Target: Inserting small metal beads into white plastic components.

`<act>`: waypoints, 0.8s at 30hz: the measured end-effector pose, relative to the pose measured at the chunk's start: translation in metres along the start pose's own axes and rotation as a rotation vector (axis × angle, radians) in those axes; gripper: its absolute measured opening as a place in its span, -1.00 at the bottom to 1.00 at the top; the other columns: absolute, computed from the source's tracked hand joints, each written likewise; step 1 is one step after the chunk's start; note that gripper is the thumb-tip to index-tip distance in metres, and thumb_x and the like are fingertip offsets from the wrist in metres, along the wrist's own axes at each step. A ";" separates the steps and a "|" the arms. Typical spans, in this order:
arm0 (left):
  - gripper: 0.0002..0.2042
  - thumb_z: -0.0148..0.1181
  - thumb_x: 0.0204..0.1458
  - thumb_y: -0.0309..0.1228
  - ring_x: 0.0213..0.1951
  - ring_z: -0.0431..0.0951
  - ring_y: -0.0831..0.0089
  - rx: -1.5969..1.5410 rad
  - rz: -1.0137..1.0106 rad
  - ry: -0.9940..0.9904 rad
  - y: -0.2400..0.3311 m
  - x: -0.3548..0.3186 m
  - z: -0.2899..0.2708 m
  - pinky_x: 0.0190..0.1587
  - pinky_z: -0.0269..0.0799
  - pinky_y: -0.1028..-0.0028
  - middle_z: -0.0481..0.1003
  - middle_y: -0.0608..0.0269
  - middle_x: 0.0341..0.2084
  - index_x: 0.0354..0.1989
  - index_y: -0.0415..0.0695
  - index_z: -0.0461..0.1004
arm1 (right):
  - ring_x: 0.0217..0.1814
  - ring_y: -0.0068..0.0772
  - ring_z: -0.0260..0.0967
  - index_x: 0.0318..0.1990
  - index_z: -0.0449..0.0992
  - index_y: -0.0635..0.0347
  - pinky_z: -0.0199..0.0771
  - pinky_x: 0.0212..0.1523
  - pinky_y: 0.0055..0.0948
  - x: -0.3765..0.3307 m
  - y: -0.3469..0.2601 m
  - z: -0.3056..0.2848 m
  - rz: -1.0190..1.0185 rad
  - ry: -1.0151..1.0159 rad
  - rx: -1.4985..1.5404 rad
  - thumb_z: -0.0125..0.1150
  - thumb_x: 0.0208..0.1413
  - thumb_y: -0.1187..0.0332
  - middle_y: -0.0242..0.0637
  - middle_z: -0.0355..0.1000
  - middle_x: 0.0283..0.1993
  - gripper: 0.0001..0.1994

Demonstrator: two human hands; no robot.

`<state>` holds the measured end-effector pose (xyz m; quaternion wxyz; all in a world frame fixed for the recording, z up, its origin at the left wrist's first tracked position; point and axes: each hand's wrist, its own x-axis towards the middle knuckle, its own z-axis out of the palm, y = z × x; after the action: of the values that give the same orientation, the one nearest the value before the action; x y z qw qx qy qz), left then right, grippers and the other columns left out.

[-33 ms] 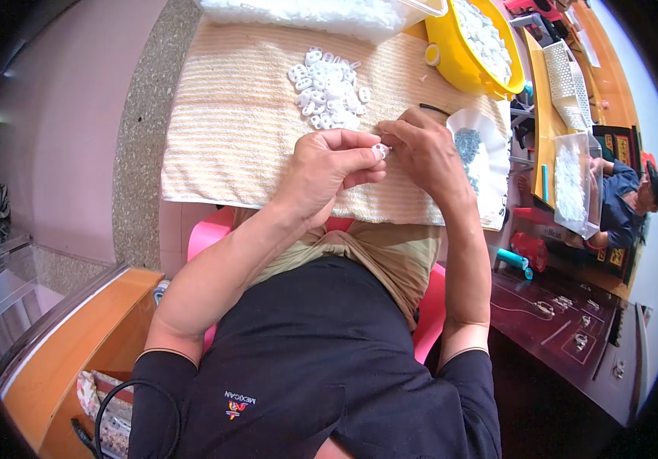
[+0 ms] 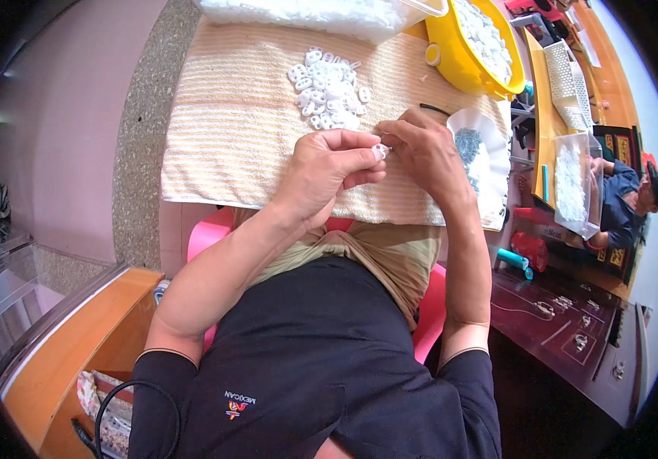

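Thumb and forefinger of my left hand (image 2: 325,168) pinch a small white plastic piece with holes (image 2: 379,151) above the towel (image 2: 229,115). Close against its right side, the fingers of my right hand (image 2: 424,153) are drawn together; what they hold, if anything, is too small to make out. Just beyond my hands lies a loose heap of similar white plastic pieces (image 2: 330,90). To the right of my right hand sits a white dish with a wavy rim (image 2: 499,157), holding many tiny dark grey parts (image 2: 467,142).
A clear bin (image 2: 413,9) of white pieces stands at the far edge, beside a yellow tub (image 2: 444,53) filled with white pieces. A thin black rod (image 2: 434,109) lies near the dish. At far right, another person (image 2: 623,199) sits by a clear box (image 2: 570,180).
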<state>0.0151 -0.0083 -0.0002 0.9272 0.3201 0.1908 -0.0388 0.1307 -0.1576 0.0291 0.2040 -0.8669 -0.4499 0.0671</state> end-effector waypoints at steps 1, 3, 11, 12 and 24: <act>-0.86 0.20 0.02 -0.58 -0.39 0.57 0.47 -0.004 -0.003 0.001 0.000 0.000 0.000 -0.25 0.57 0.51 0.52 0.15 -0.41 -0.25 -0.34 0.47 | -0.29 -0.11 0.45 -0.21 0.58 0.13 0.43 -0.27 -0.27 0.000 0.000 0.000 0.001 -0.001 0.002 0.21 -0.01 0.47 -0.19 0.44 -0.34 -0.82; -0.85 0.20 0.02 -0.58 -0.38 0.57 0.45 -0.007 -0.006 -0.003 0.000 0.001 -0.002 -0.23 0.57 0.49 0.52 0.15 -0.40 -0.23 -0.33 0.47 | -0.27 -0.09 0.45 -0.20 0.57 0.14 0.43 -0.27 -0.27 0.000 -0.001 -0.003 -0.008 -0.014 -0.009 0.20 0.02 0.45 -0.18 0.43 -0.33 -0.83; -0.84 0.20 0.02 -0.59 -0.36 0.58 0.44 -0.006 -0.013 0.003 0.001 0.001 -0.002 -0.21 0.57 0.47 0.53 0.15 -0.38 -0.22 -0.33 0.47 | -0.22 0.03 0.42 -0.23 0.52 0.20 0.42 -0.18 -0.19 0.004 -0.006 -0.012 0.071 -0.099 0.046 0.10 0.05 0.48 -0.07 0.43 -0.31 -0.86; -0.85 0.20 0.02 -0.59 -0.36 0.58 0.44 -0.005 -0.017 0.005 0.001 0.001 -0.002 -0.21 0.57 0.47 0.53 0.15 -0.38 -0.22 -0.32 0.48 | -0.22 0.04 0.42 -0.22 0.52 0.22 0.42 -0.18 -0.21 0.004 -0.005 -0.012 0.098 -0.104 0.084 0.12 0.04 0.48 -0.06 0.44 -0.30 -0.86; -0.85 0.20 0.02 -0.58 -0.36 0.58 0.46 0.029 -0.033 0.015 0.000 0.001 -0.002 -0.21 0.57 0.47 0.54 0.16 -0.37 -0.22 -0.30 0.49 | -0.35 -0.68 0.38 -0.10 0.51 0.36 0.40 -0.30 -0.67 -0.020 0.016 0.000 0.267 -0.041 0.753 0.29 0.01 0.56 -0.42 0.46 -0.36 -0.74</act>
<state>0.0156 -0.0071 -0.0021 0.9202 0.3308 0.2023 -0.0545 0.1310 -0.1818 0.0209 0.4878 -0.7808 -0.2814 0.2705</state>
